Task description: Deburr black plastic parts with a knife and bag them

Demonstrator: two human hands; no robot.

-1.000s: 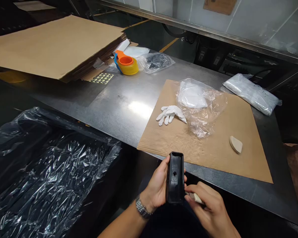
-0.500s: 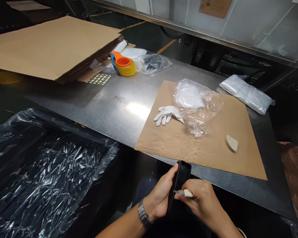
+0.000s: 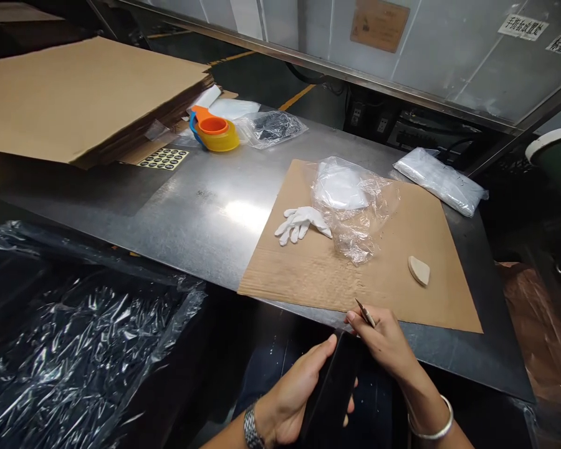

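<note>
My left hand [image 3: 303,390] is closed around a long black box-like part [image 3: 333,386], with the thumb along its upper left edge and fingertips showing on its right side. The part is held in front of the table's front edge. In my right hand [image 3: 383,340] is a slim craft knife [image 3: 365,313], its pointed blade aimed up and to the left. That hand is just beyond the part's top right end, over the front edge of a cardboard sheet [image 3: 303,280]. A white glove [image 3: 302,223] and a beige wedge-shaped block [image 3: 419,270] lie on the cardboard.
A crumpled clear bag [image 3: 355,212] rests on the cardboard. Farther back are a packed plastic bundle [image 3: 442,181], a tape roll in an orange dispenser [image 3: 215,132], and a stack of cardboard [image 3: 93,93]. Black plastic sheeting [image 3: 84,343] lies at the lower left of the metal table [image 3: 187,218].
My right hand has moved the knife from the part's side up past its far end, the blade now pointing upward. The black part has turned and its hollow no longer shows. The view has shifted right.
</note>
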